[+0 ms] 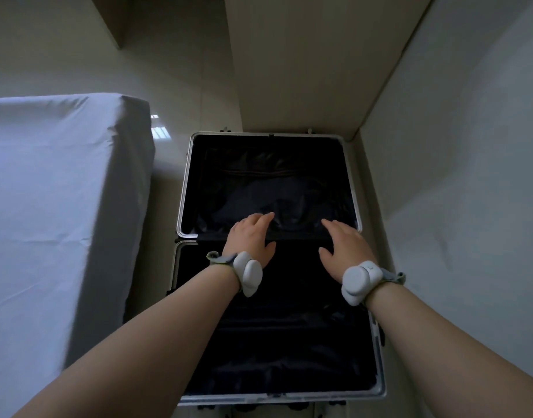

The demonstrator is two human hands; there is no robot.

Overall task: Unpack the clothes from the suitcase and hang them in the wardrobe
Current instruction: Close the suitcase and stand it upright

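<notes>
1. Picking, we judge: our left hand [250, 236] and right hand [345, 245] reach over the open suitcase [185, 182], fingers loosely straight, holding nothing.
2. Dark clothes [268, 191] lie in its far half; next we must gather and lift them.
3. The bed [63, 191] hems the left, a wall [455, 191] the right; room lies upward.

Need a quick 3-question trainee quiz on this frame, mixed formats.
1. True or false: the suitcase lies shut.
2. What stands beside the suitcase, at its left in the view? A) bed B) chair C) desk
3. Fill in: the left hand and right hand, fingers straight and holding nothing, reach toward the dark clothes in the suitcase's ___ half.

Key: 1 false, both halves lie open; 2 A; 3 far.
</notes>
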